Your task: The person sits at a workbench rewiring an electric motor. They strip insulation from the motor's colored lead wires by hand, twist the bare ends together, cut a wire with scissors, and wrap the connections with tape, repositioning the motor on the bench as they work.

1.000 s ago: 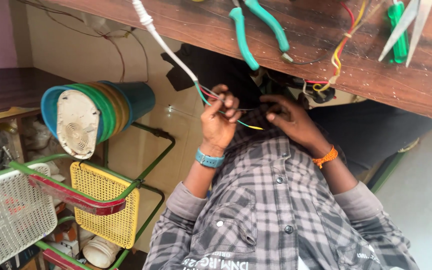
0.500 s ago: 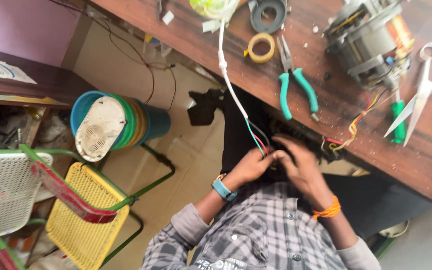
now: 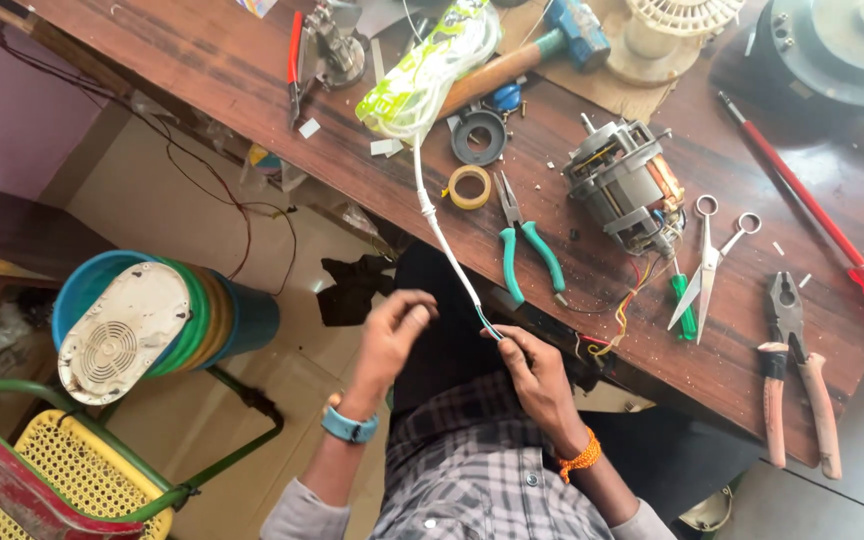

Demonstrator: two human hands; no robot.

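The right hand (image 3: 537, 372) pinches the white cable (image 3: 442, 232) at its stripped end, the cable running up-left onto the bench (image 3: 252, 90), while the left hand (image 3: 392, 335), half-curled and empty, hovers just beside.

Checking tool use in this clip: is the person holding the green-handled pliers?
No. The green-handled pliers lie untouched on the wooden bench, while the right hand pinches the white cable and the left hand holds nothing.

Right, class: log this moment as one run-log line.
right hand: pinches white cable end | left hand: open, beside it | bench: green pliers, motor, scissors
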